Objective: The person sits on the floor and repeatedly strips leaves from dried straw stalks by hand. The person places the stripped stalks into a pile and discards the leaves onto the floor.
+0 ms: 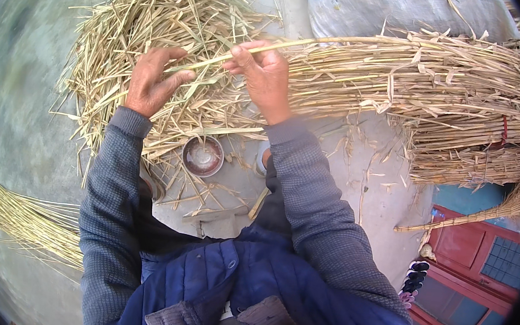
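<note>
A long, pale straw stalk [343,41] slants up to the right between my hands, its far part lying over the big bundle. My right hand [262,79] pinches it between thumb and fingers. At its lower left end, the stalk runs between the thumb and forefinger of my left hand [153,82], which curls loosely around it; the other fingers are partly hidden. Beneath both hands spreads a heap of dry leaves and husks [140,24]. To the right lies a thick bundle of dry stalks [471,78].
A round metal bowl [203,156] stands on the concrete floor between my feet. Thin yellowish stalks [27,212] lie fanned out at left. A white woven sack [401,14] rests behind the bundle. At right are a straw broom [488,207], red-framed doors [482,255] and dark shoes [414,279].
</note>
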The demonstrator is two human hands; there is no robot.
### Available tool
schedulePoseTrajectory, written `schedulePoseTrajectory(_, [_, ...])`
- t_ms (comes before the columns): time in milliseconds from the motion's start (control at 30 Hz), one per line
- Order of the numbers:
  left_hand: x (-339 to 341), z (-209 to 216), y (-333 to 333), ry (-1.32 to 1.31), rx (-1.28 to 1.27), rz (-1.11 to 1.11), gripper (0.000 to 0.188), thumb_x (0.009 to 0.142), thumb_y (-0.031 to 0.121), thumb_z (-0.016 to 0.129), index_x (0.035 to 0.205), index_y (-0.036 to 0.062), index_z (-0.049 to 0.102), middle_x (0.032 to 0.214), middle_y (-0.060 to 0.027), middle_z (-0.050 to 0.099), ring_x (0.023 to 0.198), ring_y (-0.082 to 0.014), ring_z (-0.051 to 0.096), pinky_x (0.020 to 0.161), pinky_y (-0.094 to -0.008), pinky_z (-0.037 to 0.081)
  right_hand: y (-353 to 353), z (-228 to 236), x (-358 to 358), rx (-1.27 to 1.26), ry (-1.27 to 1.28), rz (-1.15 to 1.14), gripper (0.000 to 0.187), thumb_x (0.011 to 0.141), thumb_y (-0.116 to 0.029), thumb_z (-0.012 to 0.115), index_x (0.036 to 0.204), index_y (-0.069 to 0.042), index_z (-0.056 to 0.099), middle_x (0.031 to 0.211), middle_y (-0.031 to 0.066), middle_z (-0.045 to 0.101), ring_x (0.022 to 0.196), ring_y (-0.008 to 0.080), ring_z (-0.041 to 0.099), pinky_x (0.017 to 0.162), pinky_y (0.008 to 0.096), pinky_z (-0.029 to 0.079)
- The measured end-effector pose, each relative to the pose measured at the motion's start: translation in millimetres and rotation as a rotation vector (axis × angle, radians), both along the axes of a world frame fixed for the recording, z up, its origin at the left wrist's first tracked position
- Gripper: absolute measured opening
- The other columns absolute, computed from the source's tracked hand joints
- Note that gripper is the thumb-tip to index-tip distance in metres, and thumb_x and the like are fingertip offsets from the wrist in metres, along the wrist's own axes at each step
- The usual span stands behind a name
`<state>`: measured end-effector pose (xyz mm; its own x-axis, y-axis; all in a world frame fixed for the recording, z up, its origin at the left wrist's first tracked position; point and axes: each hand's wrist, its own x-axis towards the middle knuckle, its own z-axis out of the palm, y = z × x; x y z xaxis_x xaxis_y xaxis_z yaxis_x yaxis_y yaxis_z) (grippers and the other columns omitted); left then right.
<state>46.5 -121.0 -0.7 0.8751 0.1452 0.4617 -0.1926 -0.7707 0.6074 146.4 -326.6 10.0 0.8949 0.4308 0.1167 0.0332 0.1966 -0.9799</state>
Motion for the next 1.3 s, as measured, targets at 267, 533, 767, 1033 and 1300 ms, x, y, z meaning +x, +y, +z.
schedulePoseTrajectory(267, [-14, -8, 31, 0.075, 0.252, 0.017, 0.018, 0.076, 0.021, 0.082, 0.08, 0.0085, 0.069, 0.073, -0.0057, 0.065, 0.072, -0.0254, 0.06, 0.073, -0.0381, 0.043, -8, 8, 9, -0.017, -0.018, 0.054, 0.02, 0.098, -0.018, 0.067, 0.103, 0.001, 0.062, 0.089, 0.0095, 0.071, 0.079, 0.0152, 0.072, 0.066, 0.024, 0.056])
schedulePoseTrajectory(533, [-52, -26, 97, 0.572, 0.372, 0.216, 0.017, 0.075, 0.025, 0.08, 0.079, 0.0134, 0.067, 0.079, -0.0054, 0.07, 0.079, -0.0266, 0.064, 0.083, -0.0411, 0.04, -21, 20, 23, 0.073, -0.011, -0.119, 0.026, 0.098, -0.023, 0.068, 0.107, 0.0, 0.06, 0.098, 0.0158, 0.072, 0.083, 0.02, 0.073, 0.071, 0.0267, 0.058])
schedulePoseTrajectory(767, [-14, 4, 11, -0.053, -0.009, 0.046, 0.023, 0.079, 0.024, 0.083, 0.089, 0.0066, 0.072, 0.083, -0.005, 0.074, 0.072, -0.0177, 0.066, 0.065, -0.0344, 0.048, 15, 12, -11, -0.002, -0.048, 0.142, 0.028, 0.097, -0.023, 0.068, 0.107, 0.003, 0.064, 0.093, 0.0149, 0.072, 0.083, 0.0195, 0.073, 0.071, 0.0272, 0.059])
schedulePoseTrajectory(1033, [-31, 14, 38, 0.083, -0.056, 0.028, 0.019, 0.082, 0.021, 0.081, 0.085, 0.0041, 0.072, 0.08, -0.0072, 0.073, 0.071, -0.0207, 0.067, 0.068, -0.0339, 0.052, 6, 24, 2, 0.041, -0.095, 0.115, 0.027, 0.097, -0.02, 0.068, 0.11, 0.003, 0.062, 0.099, 0.0165, 0.074, 0.086, 0.0188, 0.073, 0.075, 0.0278, 0.06])
schedulePoseTrajectory(1300, [-16, 2, 8, -0.266, 0.153, 0.073, 0.028, 0.076, 0.019, 0.084, 0.098, 0.0088, 0.07, 0.092, -0.0031, 0.073, 0.079, -0.0204, 0.064, 0.072, -0.0344, 0.043, 24, 22, -16, 0.016, -0.072, -0.023, 0.036, 0.096, -0.029, 0.07, 0.102, 0.006, 0.064, 0.083, 0.0142, 0.072, 0.075, 0.0182, 0.073, 0.067, 0.0276, 0.059])
